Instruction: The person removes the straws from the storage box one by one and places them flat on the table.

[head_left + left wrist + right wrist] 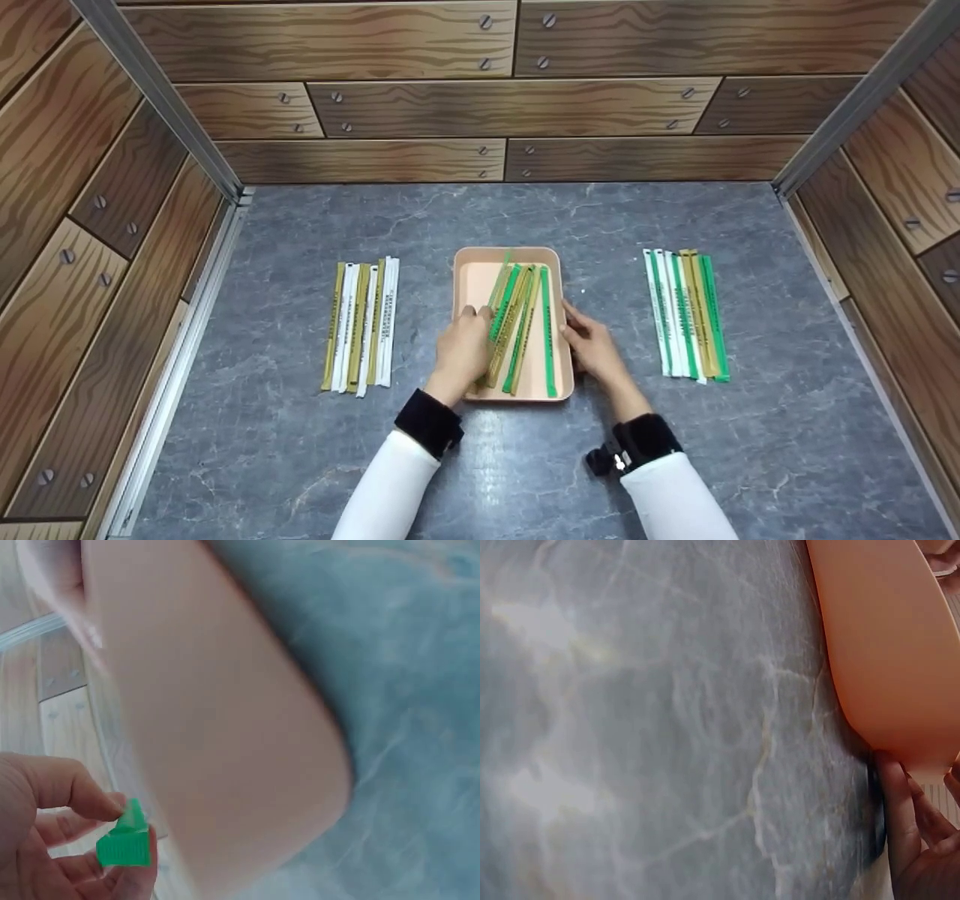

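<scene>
Grey counter: left hand pinches green stick.

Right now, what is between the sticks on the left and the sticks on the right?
In the head view, the pink tray holding green sticks lies between them.

Shallow rectangular peach plastic tray lies flat at bench centre, long axis pointing away from the person. Inside, thin wrapped sticks in green and olive-gold paper sleeves lie lengthwise, loosely fanned, filling the tray's right half; one green sleeve end is pinched.
</scene>
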### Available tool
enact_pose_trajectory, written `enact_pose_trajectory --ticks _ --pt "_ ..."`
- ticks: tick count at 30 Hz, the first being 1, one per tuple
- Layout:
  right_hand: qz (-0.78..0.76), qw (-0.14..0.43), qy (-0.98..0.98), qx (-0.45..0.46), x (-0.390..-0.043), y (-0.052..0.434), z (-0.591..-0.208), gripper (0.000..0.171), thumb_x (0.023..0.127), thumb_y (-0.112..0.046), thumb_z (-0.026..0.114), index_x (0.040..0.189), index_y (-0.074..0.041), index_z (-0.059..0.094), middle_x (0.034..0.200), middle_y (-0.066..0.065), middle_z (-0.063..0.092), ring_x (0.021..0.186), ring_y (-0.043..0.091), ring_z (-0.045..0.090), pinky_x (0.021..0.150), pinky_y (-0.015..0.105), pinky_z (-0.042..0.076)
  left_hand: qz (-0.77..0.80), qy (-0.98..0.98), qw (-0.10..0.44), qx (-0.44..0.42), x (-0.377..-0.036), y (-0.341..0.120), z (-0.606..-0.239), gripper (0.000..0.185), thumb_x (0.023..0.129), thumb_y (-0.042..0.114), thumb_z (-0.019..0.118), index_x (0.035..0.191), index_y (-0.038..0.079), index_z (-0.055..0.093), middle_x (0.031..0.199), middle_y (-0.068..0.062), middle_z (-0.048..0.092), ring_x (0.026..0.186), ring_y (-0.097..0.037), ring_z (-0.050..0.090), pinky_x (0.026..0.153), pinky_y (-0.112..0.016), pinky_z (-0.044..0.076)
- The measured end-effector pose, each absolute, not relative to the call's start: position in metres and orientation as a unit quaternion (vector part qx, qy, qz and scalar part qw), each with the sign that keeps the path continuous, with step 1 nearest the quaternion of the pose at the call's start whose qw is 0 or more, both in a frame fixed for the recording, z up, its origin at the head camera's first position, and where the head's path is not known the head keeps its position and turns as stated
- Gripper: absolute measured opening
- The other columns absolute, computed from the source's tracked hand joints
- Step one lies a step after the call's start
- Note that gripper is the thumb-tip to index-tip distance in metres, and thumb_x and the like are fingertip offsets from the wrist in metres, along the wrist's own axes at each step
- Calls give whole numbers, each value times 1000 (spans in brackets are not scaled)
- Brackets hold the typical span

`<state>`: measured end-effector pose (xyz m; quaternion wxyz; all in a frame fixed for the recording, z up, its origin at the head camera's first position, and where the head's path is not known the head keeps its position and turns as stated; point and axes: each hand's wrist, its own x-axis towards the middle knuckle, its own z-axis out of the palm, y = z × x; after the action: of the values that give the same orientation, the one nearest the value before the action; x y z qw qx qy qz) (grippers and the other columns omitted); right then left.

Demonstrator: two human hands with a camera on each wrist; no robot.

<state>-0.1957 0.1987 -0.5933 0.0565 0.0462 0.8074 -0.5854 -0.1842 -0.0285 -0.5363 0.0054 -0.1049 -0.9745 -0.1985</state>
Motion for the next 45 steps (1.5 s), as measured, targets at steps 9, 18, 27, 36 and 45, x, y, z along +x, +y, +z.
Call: enact_pose_trajectory --ticks 9,18,27,36,45 --pt "-595 68 799 52 -196 199 -592 50 98 -7 57 147 -8 44 132 31 53 95 34 65 70 37 58 -237 -969 54 -37 -194 -61 -527 45 87 -1 60 131 8 60 108 -18 65 80 -36 66 60 -47 55" --pt "-594 72 799 58 -195 197 -591 50 98 -7 57 147 -11 46 127 29 58 92 29 66 67 34 58 -268 -962 35 49 -200 -103 -541 40 88 -5 59 127 1 63 108 -22 65 88 -39 66 67 -50 56" --pt "-587 68 804 65 -196 197 -592 50 98 -9 58 147 -14 47 122 27 60 85 28 67 61 36 58 -239 -965 44 99 -195 -141 -555 25 87 -3 58 110 -1 69 97 -25 65 85 -44 65 66 -57 52" --pt "-585 62 806 61 -196 198 -594 49 98 -9 59 146 -13 48 127 28 58 85 28 67 59 35 58 -243 -960 16 136 -192 -156 -562 26 88 -3 54 109 2 68 100 -24 66 87 -46 65 65 -59 52" --pt "-594 64 799 58 -195 198 -591 50 98 -10 59 146 -11 46 129 31 55 88 30 66 61 37 58 -224 -968 19 112 -189 -150 -560 20 88 -2 56 103 -3 68 99 -25 63 87 -44 64 66 -58 52"
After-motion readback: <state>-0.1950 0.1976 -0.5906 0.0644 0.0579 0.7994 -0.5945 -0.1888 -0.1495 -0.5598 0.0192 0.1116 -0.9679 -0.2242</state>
